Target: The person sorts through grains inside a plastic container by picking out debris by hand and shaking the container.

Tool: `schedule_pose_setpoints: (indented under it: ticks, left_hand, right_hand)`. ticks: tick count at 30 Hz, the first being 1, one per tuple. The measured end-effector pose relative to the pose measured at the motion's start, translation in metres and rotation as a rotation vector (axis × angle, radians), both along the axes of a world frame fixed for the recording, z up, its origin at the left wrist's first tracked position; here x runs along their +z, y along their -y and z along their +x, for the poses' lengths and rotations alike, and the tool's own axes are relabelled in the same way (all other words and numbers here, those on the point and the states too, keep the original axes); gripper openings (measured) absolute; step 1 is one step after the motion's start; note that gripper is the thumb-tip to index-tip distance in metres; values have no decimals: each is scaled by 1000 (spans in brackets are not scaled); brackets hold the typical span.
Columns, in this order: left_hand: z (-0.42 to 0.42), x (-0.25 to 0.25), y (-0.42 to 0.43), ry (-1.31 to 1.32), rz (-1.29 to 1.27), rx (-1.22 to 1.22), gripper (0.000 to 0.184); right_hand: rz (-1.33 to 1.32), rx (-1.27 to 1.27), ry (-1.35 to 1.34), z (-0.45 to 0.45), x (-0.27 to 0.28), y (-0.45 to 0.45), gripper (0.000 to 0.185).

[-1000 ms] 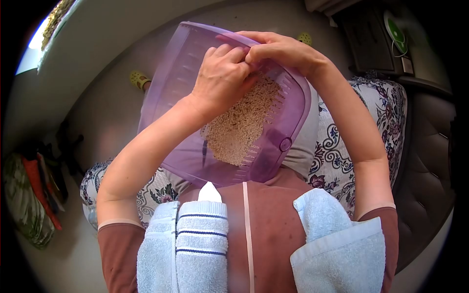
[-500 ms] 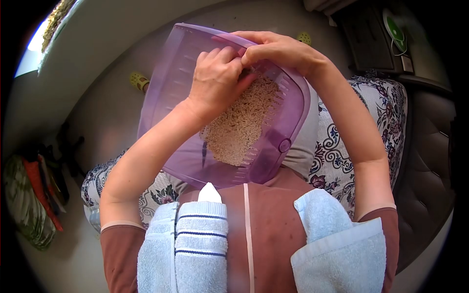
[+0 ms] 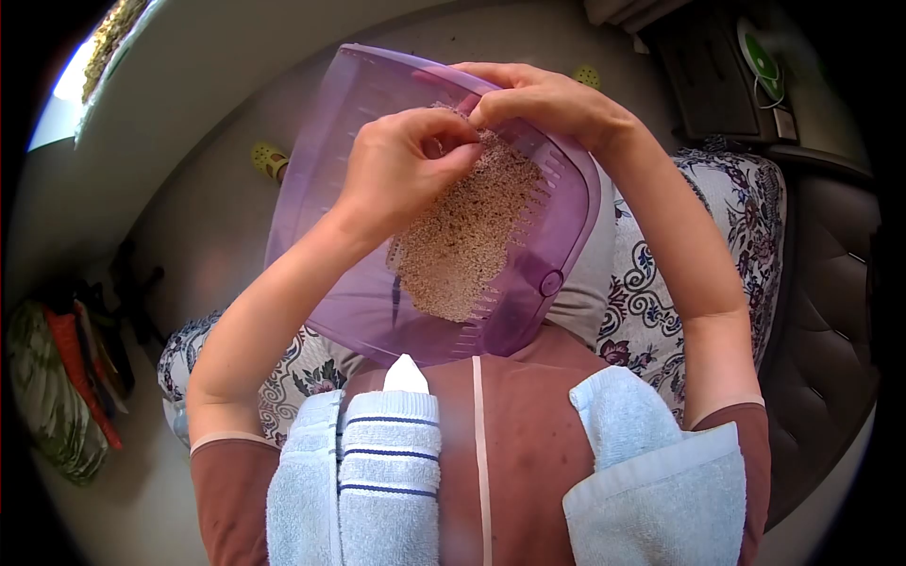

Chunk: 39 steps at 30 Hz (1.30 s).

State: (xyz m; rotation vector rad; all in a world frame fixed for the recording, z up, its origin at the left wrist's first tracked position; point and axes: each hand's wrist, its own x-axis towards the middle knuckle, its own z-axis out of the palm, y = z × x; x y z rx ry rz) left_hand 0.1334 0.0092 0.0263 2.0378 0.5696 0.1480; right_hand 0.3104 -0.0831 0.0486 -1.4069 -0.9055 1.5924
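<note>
A purple translucent plastic container (image 3: pixel 330 208) rests tilted over my lap, with beige grains (image 3: pixel 462 241) heaped along its middle. At the container's far rim is my right hand (image 3: pixel 543 99), fingers wrapped over the edge and thumb inside. My left hand (image 3: pixel 406 160) hovers above the grains just beside the right thumb. Its thumb and index finger curve together in a pinch; what lies between the tips, if anything, is too small to tell. The far end of the grains now shows past the left fingers.
A patterned cover (image 3: pixel 651 274) lies under and beside my legs. Light blue towels (image 3: pixel 392 472) hang over my brown shirt. Yellow clogs (image 3: pixel 268 159) are on the floor beyond the container. Dark furniture (image 3: pixel 708 85) stands at the upper right, and bags (image 3: pixel 61 406) at the left.
My left hand has turned and drawn back left from deeper in the container, its thumb and index finger now in a visible pinch. My right hand keeps its hold on the rim.
</note>
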Motion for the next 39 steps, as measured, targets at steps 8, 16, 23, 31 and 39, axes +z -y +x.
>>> schedule_pose_setpoints:
  ticks: [8, 16, 23, 31, 39]
  left_hand:
    - [-29, 16, -25, -122, -1093, 274, 19]
    - [-33, 20, -19, -130, -904, 280, 18]
    - [-35, 15, -15, -66, -795, 247, 20]
    - [-37, 11, -24, -48, -1197, 230, 21]
    - [-39, 8, -24, -18, -1289, 195, 22]
  right_hand:
    - [-21, -28, -20, -4, -4, -1, 64]
    - [-23, 14, -23, 1, -15, 2, 64]
    - [-17, -7, -52, -1, -12, 5, 64]
    - [-45, -16, -32, 1, -16, 4, 66]
    - [-34, -24, -61, -1, -12, 6, 67]
